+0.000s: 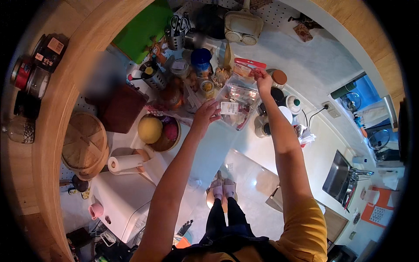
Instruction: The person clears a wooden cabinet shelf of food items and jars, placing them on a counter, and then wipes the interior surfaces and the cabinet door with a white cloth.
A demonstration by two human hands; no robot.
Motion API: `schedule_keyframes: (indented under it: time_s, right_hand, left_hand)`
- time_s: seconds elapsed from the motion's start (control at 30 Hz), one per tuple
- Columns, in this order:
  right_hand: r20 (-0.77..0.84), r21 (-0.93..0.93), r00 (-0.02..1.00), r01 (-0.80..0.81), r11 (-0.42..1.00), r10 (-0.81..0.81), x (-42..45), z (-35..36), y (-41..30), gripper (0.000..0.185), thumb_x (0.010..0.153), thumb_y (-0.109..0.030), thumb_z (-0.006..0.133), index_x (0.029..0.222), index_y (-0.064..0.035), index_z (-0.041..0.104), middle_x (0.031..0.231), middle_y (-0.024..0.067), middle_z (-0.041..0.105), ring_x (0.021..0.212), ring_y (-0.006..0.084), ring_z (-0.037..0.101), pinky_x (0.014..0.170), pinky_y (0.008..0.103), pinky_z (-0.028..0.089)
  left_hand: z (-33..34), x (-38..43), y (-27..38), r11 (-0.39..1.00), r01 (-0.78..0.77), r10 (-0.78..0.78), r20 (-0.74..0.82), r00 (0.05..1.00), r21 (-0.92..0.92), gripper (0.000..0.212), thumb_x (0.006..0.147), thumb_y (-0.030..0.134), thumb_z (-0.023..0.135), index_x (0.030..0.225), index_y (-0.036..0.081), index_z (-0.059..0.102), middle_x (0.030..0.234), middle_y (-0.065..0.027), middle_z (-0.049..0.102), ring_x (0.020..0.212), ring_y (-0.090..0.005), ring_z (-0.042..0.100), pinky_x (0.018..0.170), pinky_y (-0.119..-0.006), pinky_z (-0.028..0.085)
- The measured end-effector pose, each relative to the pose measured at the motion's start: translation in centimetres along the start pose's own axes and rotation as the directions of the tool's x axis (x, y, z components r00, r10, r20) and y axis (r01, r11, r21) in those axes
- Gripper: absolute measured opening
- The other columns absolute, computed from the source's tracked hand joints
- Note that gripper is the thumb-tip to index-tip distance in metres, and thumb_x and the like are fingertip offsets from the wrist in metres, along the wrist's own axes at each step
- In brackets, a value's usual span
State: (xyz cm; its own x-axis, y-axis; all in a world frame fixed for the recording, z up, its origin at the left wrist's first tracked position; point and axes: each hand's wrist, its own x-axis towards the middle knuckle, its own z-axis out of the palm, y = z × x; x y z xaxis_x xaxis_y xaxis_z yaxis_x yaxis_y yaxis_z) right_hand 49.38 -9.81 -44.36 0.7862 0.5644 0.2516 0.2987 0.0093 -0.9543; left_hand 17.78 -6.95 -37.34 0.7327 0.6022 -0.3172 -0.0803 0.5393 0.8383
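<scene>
A clear plastic bin [246, 113] with packets inside and a white printed label [229, 108] lies on the counter before me. My left hand [206, 114] is at the bin's left edge, its fingertips beside the label; whether it grips the bin is unclear. At the bin's far end, my right hand [263, 81] pinches the right side of a packet with a red top [248, 63]. The lower part of that packet overlaps the bin. Close to the left hand stands a small jar with yellow contents [207, 87].
Left of the bin are a blue-lidded jar [201, 59] and a basket of fruit [176, 139]. A brown-lidded jar [279, 78] and a white bottle with a green cap [293, 104] stand right. Farther right is a sink [335, 175]. A wooden shelf edge [54, 131] curves along the left.
</scene>
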Motion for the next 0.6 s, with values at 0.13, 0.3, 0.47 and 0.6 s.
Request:
schedule_keyframes:
  time_s: [0.13, 0.3, 0.47, 0.6]
  right_hand:
    - [-0.112, -0.244, 0.993, -0.067, 0.967, 0.041, 0.3, 0.3, 3.4, 0.024, 0.081, -0.003, 0.055, 0.104, -0.0042, 0.064, 0.084, 0.013, 0.066, 0.073, 0.0173, 0.062, 0.066, 0.0276, 0.048]
    - [0.115, -0.394, 0.962, -0.185, 0.9, 0.248, 0.3, -1.2, 5.1, 0.023, 0.084, -0.008, 0.059, 0.107, -0.0084, 0.064, 0.09, 0.0085, 0.066, 0.088, 0.0134, 0.062, 0.073, 0.0278, 0.048]
    - [0.213, -0.588, 0.959, -0.027, 0.808, 0.187, -1.5, 1.5, 0.2, 0.057, 0.067, -0.007, 0.07, 0.121, -0.0112, 0.053, 0.102, 0.0179, 0.064, 0.099, 0.0297, 0.061, 0.084, 0.0372, 0.049]
    - [0.392, -0.511, 0.92, 0.228, 0.829, -0.012, -3.5, 4.3, 0.4, 0.075, 0.06, -0.01, 0.075, 0.128, -0.0119, 0.045, 0.109, 0.0217, 0.061, 0.101, 0.0342, 0.059, 0.085, 0.0395, 0.048]
  left_hand:
    - [-0.7, 0.5, -1.4, 0.999, -0.008, 0.008, 0.002, 1.0, 0.052, 0.055, 0.09, 0.027, 0.055, 0.133, 0.0, 0.035, 0.132, -0.0153, 0.043, 0.114, -0.0252, 0.051, 0.09, -0.039, 0.047]
    - [0.1, 0.6, -2.9, 0.997, 0.029, -0.028, -0.014, 1.0, 0.077, 0.055, 0.089, 0.029, 0.056, 0.132, 0.0, 0.037, 0.128, -0.0136, 0.047, 0.112, -0.0239, 0.052, 0.09, -0.038, 0.047]
    - [0.8, 1.3, -3.4, 0.995, 0.033, -0.036, 0.034, 0.999, 0.093, 0.055, 0.089, 0.03, 0.056, 0.132, 0.0, 0.038, 0.126, -0.0116, 0.05, 0.109, -0.0225, 0.053, 0.089, -0.038, 0.047]
    - [0.6, 2.0, -3.7, 0.992, 0.013, -0.016, 0.02, 1.0, 0.127, 0.057, 0.089, 0.032, 0.056, 0.132, 0.0, 0.037, 0.126, -0.0115, 0.05, 0.108, -0.0221, 0.054, 0.087, -0.037, 0.047]
